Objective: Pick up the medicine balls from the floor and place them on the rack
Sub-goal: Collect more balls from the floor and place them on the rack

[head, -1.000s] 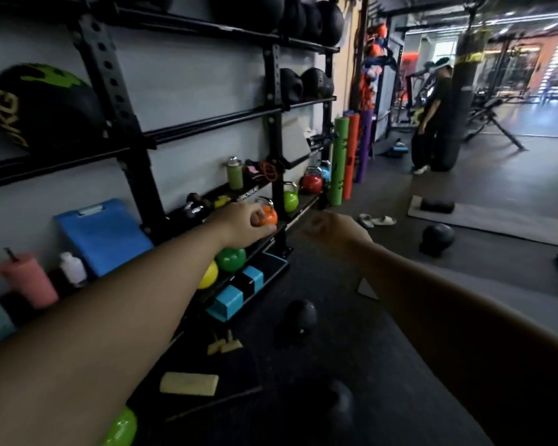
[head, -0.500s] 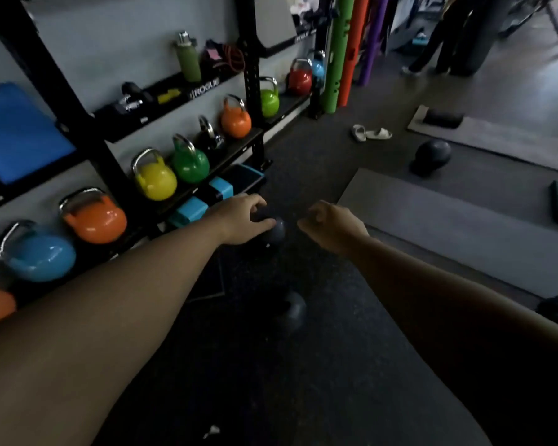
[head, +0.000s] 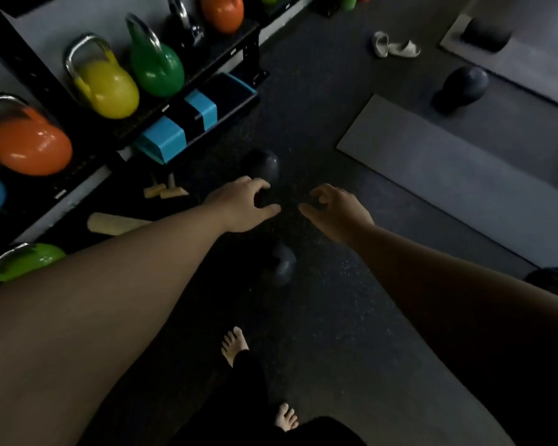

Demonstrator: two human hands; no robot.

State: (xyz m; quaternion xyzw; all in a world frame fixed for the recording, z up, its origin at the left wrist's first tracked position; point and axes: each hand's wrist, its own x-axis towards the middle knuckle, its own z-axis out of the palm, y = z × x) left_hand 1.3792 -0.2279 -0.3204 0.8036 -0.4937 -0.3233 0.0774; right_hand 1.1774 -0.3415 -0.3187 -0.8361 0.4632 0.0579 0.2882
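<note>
Two small dark medicine balls lie on the black rubber floor: one just beyond my hands, the other below them, nearer my feet. A larger dark ball rests at the upper right beside a grey mat. My left hand hovers above the floor with fingers loosely curled and apart, holding nothing. My right hand is beside it, also curled and empty. The black rack stands at the upper left.
Coloured kettlebells fill the rack's low shelf, among them a yellow kettlebell and a green kettlebell. Blue blocks sit under it. Grey mats cover the floor at right. Slippers lie farther off. My bare feet are below.
The view has tipped from the rack and room down to the floor. Both arms have lowered toward the two small balls, and my fingers have spread apart somewhat.
</note>
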